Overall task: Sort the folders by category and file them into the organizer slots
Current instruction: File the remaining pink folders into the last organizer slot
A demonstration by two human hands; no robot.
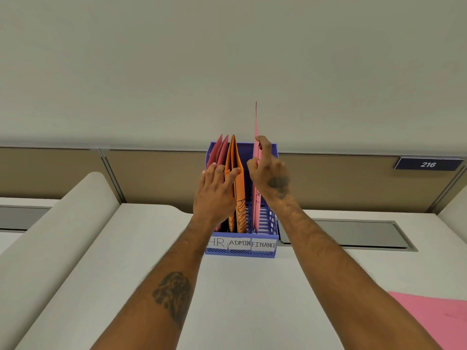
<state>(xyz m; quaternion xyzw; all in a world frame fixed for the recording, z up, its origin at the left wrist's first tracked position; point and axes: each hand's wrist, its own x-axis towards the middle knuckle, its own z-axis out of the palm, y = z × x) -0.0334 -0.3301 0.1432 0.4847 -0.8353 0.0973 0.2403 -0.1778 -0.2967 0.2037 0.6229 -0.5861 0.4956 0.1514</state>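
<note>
A blue three-slot organizer [274,224] stands on the white desk, labelled HR, ADMIN and FINANCE. Red folders [219,150] stand in the HR slot and orange folders [238,188] in the ADMIN slot. My left hand [217,192] rests flat against the orange folders, fingers spread. My right hand [269,173] pinches a light pink folder [256,132] that stands upright, edge-on, with its lower part inside the FINANCE slot. Another pink folder [437,317] lies flat on the desk at the lower right.
A tan partition panel [151,173] runs behind the organizer, with a sign reading 216 [428,164] at the right. A grey recessed hatch [353,234] sits in the desk right of the organizer. A raised white divider [63,223] slopes along the left.
</note>
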